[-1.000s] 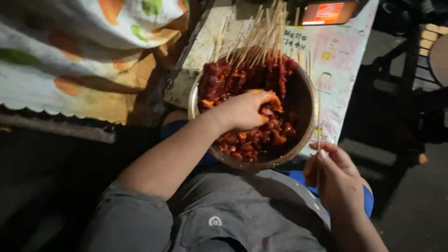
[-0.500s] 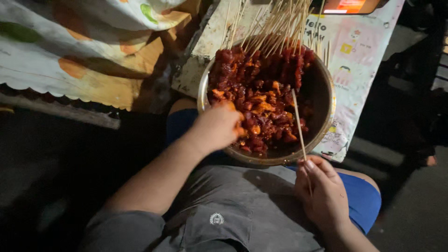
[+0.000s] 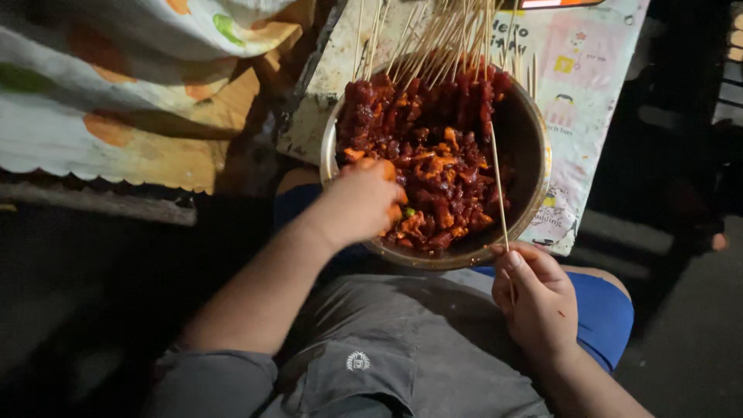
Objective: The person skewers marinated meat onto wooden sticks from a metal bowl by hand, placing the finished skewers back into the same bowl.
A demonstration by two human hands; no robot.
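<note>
Reaching into the metal bowl (image 3: pixel 534 166), the left hand (image 3: pixel 362 203) closes on a piece of red marinated meat (image 3: pixel 433 174) near the rim. The right hand (image 3: pixel 539 298) pinches a bare skewer (image 3: pixel 498 182), tip angled over the bowl, probably ready for threading.

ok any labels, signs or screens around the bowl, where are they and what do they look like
Glowing orange-red screen: top edge, beyond the round metal bowl; thin bright strip, mostly cut off.
Pale printed sheet with pink and yellow cartoon pictures: under and right of the bowl, rectangular, hanging over the edge.
White cloth with orange and green shapes: upper left, draped, scalloped edge.
No packages visible.
</note>
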